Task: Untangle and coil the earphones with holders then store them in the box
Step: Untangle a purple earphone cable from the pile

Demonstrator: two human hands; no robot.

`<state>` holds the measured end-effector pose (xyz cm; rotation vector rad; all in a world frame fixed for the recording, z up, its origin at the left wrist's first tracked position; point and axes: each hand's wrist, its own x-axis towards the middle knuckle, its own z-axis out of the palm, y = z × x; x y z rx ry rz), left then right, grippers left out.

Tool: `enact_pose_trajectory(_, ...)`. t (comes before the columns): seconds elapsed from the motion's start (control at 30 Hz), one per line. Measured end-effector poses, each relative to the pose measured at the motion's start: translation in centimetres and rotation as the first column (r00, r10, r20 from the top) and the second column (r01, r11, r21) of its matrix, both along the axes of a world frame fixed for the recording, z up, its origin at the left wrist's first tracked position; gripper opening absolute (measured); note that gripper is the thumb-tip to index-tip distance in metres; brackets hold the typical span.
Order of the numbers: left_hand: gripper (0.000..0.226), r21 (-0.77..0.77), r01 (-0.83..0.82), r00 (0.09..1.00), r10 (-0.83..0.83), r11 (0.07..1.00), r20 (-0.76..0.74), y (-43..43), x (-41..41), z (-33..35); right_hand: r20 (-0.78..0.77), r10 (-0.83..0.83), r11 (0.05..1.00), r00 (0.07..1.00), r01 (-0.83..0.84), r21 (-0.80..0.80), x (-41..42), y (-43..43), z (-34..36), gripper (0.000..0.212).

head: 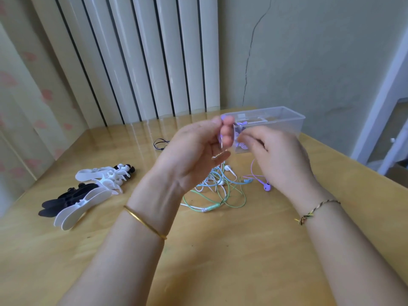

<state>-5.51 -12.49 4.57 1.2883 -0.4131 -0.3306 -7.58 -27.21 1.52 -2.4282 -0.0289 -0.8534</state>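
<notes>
Both hands are raised above the wooden table (220, 250), close together but not touching. The left hand (194, 155) has its fingers curled round a small purple holder (222, 117), whose tip sticks out above the fingertips. The right hand (282, 157) is just beside it with its fingers bunched. Motion blur hides whether they pinch the thin purple cable (254, 166), which drops from under that hand to a purple earbud (267, 187) lying on the table.

Below the hands is a tangle of green, white and blue earphones (217, 188). The clear plastic box (287, 113) stands open behind the hands, with something purple showing through its near wall. A pile of white and black holders (95, 184) lies well to the left. A thin black cord (160, 144) lies near the table's far edge.
</notes>
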Motion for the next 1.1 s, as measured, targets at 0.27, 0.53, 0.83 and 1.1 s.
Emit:
enact_pose_trajectory(0.27,0.013,-0.163,-0.453,0.852,0.479,0.877,0.209,-0.6,0.7,-1.7,-0.254,0.385,0.921,0.887,-0.385,0.055,-0.9,0.6,0.6,0.022)
enact_pose_trajectory(0.53,0.025,0.353,-0.474,0.743,0.151,0.807,0.652,-0.7,0.9,-2.4,0.087,-0.03,0.997,0.996,0.036,-0.062,-0.6,0.2,0.5,0.016)
enact_pose_trajectory(0.83,0.027,-0.08,-0.134,0.973,0.116,0.988,-0.201,-1.0,0.4,-1.3,-0.196,0.051,0.998,0.979,-0.055,-0.016,0.3,-0.2,-0.5,0.026)
enact_pose_trajectory(1.1,0.01,-0.193,-0.474,0.879,0.474,0.859,-0.047,-0.9,0.5,-1.8,-0.36,0.452,0.882,0.816,-0.348,0.318,-0.8,0.6,0.1,0.013)
